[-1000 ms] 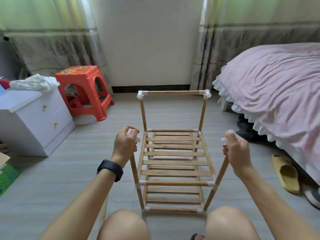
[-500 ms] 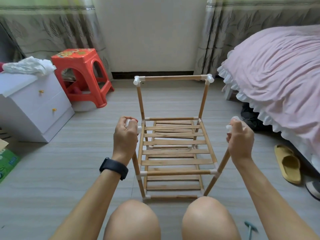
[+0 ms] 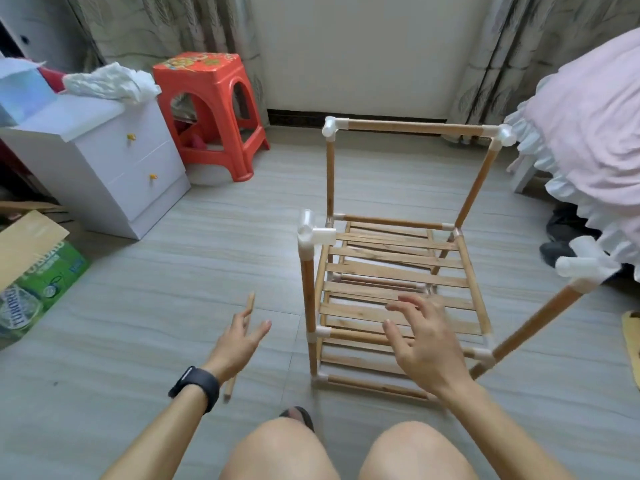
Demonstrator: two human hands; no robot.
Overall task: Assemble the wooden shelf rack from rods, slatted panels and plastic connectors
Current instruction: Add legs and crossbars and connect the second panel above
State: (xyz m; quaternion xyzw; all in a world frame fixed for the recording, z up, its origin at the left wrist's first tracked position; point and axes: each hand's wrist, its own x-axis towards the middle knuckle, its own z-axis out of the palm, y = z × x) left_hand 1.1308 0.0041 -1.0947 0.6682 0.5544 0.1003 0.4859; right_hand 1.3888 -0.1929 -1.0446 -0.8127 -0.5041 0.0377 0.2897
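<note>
Head camera shows the wooden rack (image 3: 391,271) standing on the floor, middle right of the frame. The left hand (image 3: 239,341) and right hand (image 3: 424,344) hover near it, fingers spread, grip released, holding nothing. At lower left, a green box (image 3: 41,285) reads "TUBORG".

Red plastic stool (image 3: 211,109), white drawer cabinet (image 3: 104,161) beside it, green carton (image 3: 38,285), pink-covered bed (image 3: 588,116)

The left grip (image 3: 239,344) hovers with fingers straight and spread, holding nothing. The right grip (image 3: 424,341) hovers palm down, fingers spread and slightly bent, also holding nothing.
</note>
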